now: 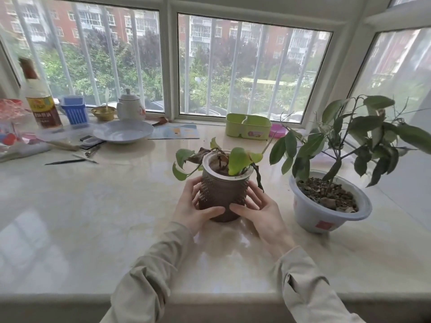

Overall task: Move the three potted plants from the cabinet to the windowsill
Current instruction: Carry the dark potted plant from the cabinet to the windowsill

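A brown textured pot with a few yellow-green leaves and dry stems stands on the marble windowsill, near its middle. My left hand wraps its left side, thumb across the front. My right hand holds its right side, fingers curled around the wall, thumb at the front. To the right, apart from my hands, a white plastic pot with a taller dark-leaved plant stands on the sill.
At the back left stand a bottle, a blue basket, a white teapot, a white plate and small tools. A green box sits by the window frame. The sill's front edge runs below my sleeves.
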